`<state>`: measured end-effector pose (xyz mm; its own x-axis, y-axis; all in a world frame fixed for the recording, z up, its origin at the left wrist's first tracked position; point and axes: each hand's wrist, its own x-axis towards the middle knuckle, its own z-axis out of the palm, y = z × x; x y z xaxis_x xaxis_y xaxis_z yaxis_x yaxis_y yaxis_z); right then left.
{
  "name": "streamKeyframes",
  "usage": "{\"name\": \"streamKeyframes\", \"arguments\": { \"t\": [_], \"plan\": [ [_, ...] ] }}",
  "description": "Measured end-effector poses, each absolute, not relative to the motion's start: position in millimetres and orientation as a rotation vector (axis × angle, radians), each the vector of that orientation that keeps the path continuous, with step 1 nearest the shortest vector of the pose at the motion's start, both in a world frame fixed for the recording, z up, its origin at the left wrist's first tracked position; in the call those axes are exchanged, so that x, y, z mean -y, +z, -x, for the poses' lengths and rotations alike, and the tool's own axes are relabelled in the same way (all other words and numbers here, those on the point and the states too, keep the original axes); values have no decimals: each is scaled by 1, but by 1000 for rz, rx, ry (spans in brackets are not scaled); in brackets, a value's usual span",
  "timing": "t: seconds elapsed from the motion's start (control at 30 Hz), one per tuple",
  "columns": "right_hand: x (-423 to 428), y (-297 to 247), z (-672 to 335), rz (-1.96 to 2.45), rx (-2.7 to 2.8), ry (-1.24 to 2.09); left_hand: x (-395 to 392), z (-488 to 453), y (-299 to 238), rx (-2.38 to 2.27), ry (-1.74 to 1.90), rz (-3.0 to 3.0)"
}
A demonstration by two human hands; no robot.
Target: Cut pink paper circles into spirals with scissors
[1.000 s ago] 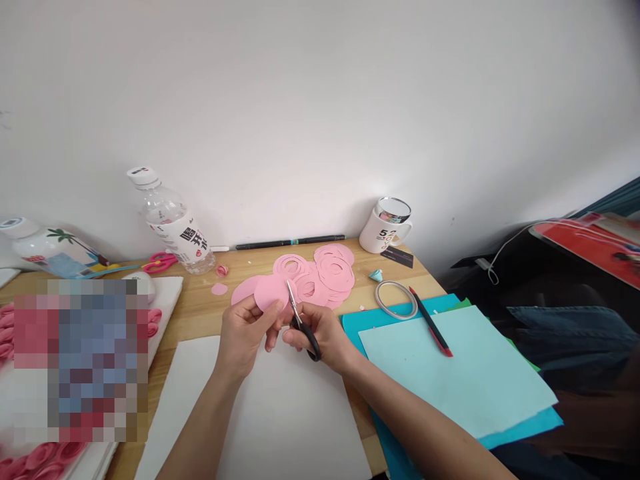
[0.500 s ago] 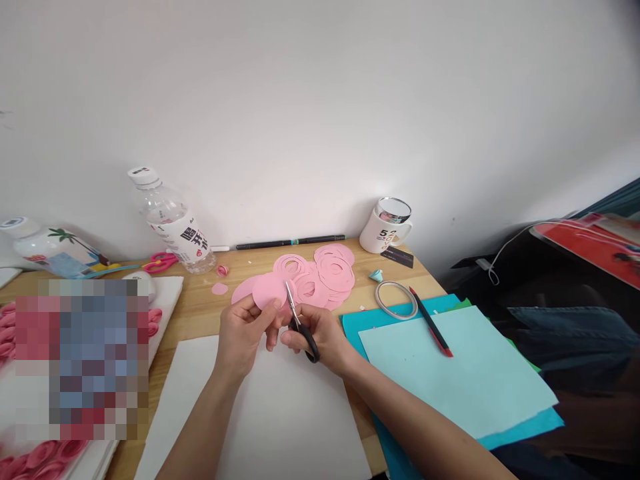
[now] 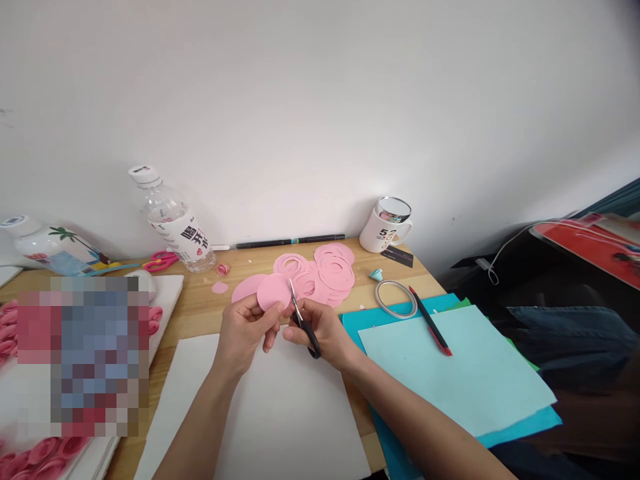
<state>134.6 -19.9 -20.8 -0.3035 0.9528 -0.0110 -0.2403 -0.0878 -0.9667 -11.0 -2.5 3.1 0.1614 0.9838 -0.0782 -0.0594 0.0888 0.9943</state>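
Smooth white wall (image 3: pixel 320 120) backs our wood-grained table (image 3: pixel 260 259). Left of the heap of thin pink paper rings (image 3: pixel 327 293), a clear plastic bottle (image 3: pixel 173 220) stands capped; we cannot tell what fills it. Right of that heap, a glossy white mug (image 3: pixel 376 230) has a mirror-like top hiding its contents. On the heap's near side, our left hand (image 3: pixel 245 330) pinches a flat, round pink disc (image 3: pixel 273 292), while our right fingers (image 3: pixel 317 320) grasp black-handled scissors (image 3: pixel 306 328), slim metal blades by the disc's edge.

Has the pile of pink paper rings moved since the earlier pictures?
No: the pile of pink paper rings lies in the same place relative to the black pen by the wall.
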Motion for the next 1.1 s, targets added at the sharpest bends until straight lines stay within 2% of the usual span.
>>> {"name": "streamKeyframes", "arguments": {
  "t": [0.5,1.1],
  "plan": [
    [20,-17,-135,1015,1224,1531,2,11,6,-1052,1113,-1107],
    [23,-19,-132,897,1221,1569,3,8,8,-1149,1103,-1115]
  ]
}}
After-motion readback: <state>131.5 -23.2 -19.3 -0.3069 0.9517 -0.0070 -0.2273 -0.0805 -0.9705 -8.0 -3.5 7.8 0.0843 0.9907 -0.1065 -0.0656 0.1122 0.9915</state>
